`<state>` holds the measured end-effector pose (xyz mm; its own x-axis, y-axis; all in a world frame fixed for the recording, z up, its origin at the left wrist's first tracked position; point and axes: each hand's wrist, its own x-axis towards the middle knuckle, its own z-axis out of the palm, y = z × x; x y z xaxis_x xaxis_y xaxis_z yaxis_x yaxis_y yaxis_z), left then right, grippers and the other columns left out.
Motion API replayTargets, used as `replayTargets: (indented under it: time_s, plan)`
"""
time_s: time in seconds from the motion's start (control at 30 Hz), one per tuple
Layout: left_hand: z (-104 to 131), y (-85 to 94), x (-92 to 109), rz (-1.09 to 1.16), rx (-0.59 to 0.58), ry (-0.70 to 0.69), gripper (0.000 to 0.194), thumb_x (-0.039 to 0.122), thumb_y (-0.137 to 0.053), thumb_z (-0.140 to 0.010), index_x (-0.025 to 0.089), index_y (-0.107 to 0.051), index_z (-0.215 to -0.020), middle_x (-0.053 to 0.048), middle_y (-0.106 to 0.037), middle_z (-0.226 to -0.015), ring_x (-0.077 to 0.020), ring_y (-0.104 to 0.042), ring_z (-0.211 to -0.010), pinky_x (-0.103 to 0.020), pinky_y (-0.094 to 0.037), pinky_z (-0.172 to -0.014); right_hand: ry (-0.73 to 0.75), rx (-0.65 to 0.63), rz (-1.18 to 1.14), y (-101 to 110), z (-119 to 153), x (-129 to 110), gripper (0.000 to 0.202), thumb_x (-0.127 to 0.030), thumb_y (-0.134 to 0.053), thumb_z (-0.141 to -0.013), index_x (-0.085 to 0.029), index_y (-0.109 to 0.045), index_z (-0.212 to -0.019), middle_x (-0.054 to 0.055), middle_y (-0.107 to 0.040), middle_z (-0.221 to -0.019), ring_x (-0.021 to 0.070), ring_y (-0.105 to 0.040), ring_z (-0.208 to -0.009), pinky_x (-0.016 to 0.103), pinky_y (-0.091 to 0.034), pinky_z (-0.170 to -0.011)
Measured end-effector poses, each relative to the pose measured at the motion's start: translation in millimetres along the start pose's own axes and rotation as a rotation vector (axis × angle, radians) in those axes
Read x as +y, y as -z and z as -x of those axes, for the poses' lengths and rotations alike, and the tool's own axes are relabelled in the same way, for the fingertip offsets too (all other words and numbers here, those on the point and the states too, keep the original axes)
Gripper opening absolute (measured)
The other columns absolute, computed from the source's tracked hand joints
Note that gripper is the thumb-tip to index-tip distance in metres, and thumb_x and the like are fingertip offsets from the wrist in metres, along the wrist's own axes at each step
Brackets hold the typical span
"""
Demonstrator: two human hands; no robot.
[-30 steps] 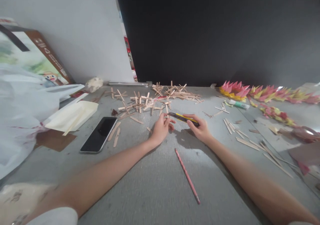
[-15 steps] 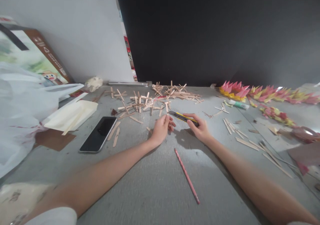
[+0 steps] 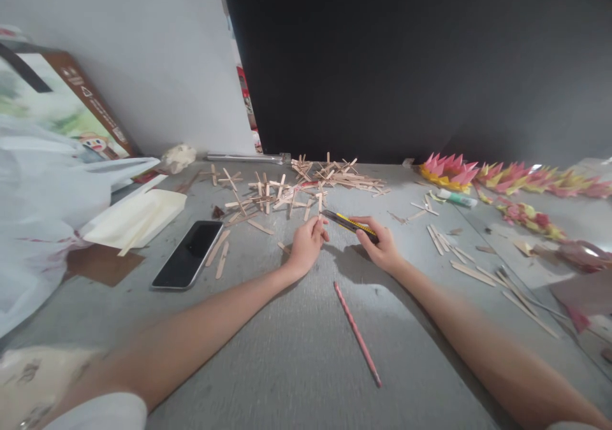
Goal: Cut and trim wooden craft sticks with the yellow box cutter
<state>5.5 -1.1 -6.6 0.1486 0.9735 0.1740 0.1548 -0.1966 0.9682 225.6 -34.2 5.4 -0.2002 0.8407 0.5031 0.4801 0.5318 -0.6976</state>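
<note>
My left hand [image 3: 306, 245] is closed, pinching a wooden craft stick [image 3: 320, 204] that points up and away from the fingertips. My right hand [image 3: 381, 244] grips a black and yellow utility knife [image 3: 351, 223], its tip angled left towards the stick. The knife's tip is beside the stick; whether they touch I cannot tell. Just beyond both hands lies a heap of wooden sticks [image 3: 268, 194], many crossed over one another. A pink pencil [image 3: 357, 334] rests on the table between my forearms.
A phone [image 3: 189, 255] lies left of my left hand, near a pale tray [image 3: 155, 216] and a white plastic bag [image 3: 43, 213]. Thin cut sticks [image 3: 471, 273], a glue stick [image 3: 456, 199] and pink-yellow paper flowers [image 3: 448, 172] are on the right. A black panel [image 3: 406, 67] stands behind.
The fingers of my left hand have curled in a little more round the stick. My right hand and the knife have hardly moved.
</note>
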Motion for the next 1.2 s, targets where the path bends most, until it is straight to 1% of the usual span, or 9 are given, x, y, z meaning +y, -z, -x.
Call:
replayTargets:
  time_s: [0.2, 0.23, 0.3, 0.4, 0.5, 0.6, 0.7, 0.97, 1.2]
  plan:
    - [0, 1.3, -1, -0.097, 0.011, -0.039, 0.042, 0.054, -0.042, -0.106, 0.019, -0.064, -0.103, -0.001, -0.065, -0.068, -0.0152, -0.055, -0.058, -0.025, -0.038, -0.058, 0.005, -0.002, -0.022, -1, 1, 2, 0.038, -0.043, -0.053, -0.107, -0.019, -0.070, -0.132, 0.007, -0.077, -0.102, 0.0139, -0.060, -0.067, 0.025, -0.047, -0.066]
    - [0, 1.4, -1, -0.091, 0.009, -0.039, 0.042, 0.055, -0.042, -0.106, 0.019, -0.064, -0.103, -0.001, -0.064, -0.067, -0.0154, -0.055, -0.058, -0.025, -0.038, -0.058, -0.008, 0.001, -0.036, -1, 1, 3, 0.039, -0.044, -0.053, -0.107, -0.019, -0.070, -0.132, 0.007, -0.077, -0.101, 0.0141, -0.060, -0.067, 0.026, -0.047, -0.066]
    - [0, 1.5, -1, -0.067, 0.004, -0.034, 0.044, 0.058, -0.043, -0.106, 0.019, -0.063, -0.100, -0.001, -0.064, -0.067, -0.0155, -0.055, -0.058, -0.025, -0.039, -0.058, -0.056, 0.001, -0.077, 0, 0, 4, 0.041, -0.046, -0.053, -0.107, -0.019, -0.071, -0.131, 0.004, -0.073, -0.087, 0.0136, -0.056, -0.063, 0.025, -0.045, -0.063]
    - [-1, 2.0, -2, -0.016, -0.002, -0.007, 0.050, 0.064, -0.043, -0.104, 0.019, -0.062, -0.094, -0.001, -0.063, -0.065, -0.0151, -0.053, -0.056, -0.025, -0.038, -0.057, -0.162, -0.006, -0.175, 0, 0, 7, 0.046, -0.051, -0.056, -0.105, -0.017, -0.072, -0.130, -0.002, -0.057, -0.064, 0.0123, -0.045, -0.053, 0.025, -0.037, -0.053]
    - [-3, 2.6, -4, 0.049, -0.010, 0.030, 0.053, 0.068, -0.044, -0.102, 0.019, -0.061, -0.090, -0.001, -0.061, -0.063, -0.0139, -0.049, -0.053, -0.025, -0.035, -0.054, -0.247, -0.032, -0.329, -3, -2, 10, 0.049, -0.055, -0.059, -0.102, -0.017, -0.070, -0.131, -0.007, -0.043, -0.057, 0.0108, -0.035, -0.048, 0.024, -0.029, -0.047]
    - [-5, 2.5, -7, 0.098, -0.018, 0.063, 0.053, 0.069, -0.046, -0.100, 0.019, -0.060, -0.087, 0.000, -0.059, -0.061, -0.0125, -0.044, -0.050, -0.024, -0.032, -0.051, -0.314, -0.064, -0.509, -5, -4, 13, 0.050, -0.056, -0.062, -0.100, -0.018, -0.067, -0.132, -0.010, -0.034, -0.055, 0.0098, -0.027, -0.046, 0.024, -0.023, -0.045]
    - [-6, 2.0, -8, 0.128, -0.023, 0.096, 0.051, 0.067, -0.048, -0.100, 0.019, -0.059, -0.083, 0.000, -0.058, -0.059, -0.0118, -0.042, -0.048, -0.024, -0.030, -0.049, -0.343, -0.071, -0.602, -5, -7, 13, 0.049, -0.055, -0.065, -0.098, -0.018, -0.065, -0.132, -0.012, -0.031, -0.055, 0.0093, -0.025, -0.046, 0.024, -0.022, -0.044]
    - [-6, 0.4, -6, 0.192, -0.012, 0.137, 0.045, 0.057, -0.051, -0.102, 0.020, -0.057, -0.077, 0.001, -0.055, -0.055, -0.0120, -0.044, -0.048, -0.024, -0.031, -0.050, -0.435, -0.084, -0.697, -1, -9, 7, 0.049, -0.055, -0.070, -0.094, -0.019, -0.066, -0.127, -0.012, -0.028, -0.056, 0.0083, -0.022, -0.046, 0.023, -0.019, -0.044]
    - [-5, -1.2, -4, 0.206, -0.006, 0.152, 0.042, 0.052, -0.051, -0.102, 0.020, -0.055, -0.075, 0.002, -0.054, -0.054, -0.0112, -0.042, -0.047, -0.023, -0.030, -0.051, -0.441, -0.108, -0.718, 0, -10, 8, 0.047, -0.056, -0.069, -0.094, -0.019, -0.067, -0.124, -0.012, -0.029, -0.056, 0.0087, -0.023, -0.046, 0.023, -0.020, -0.044]
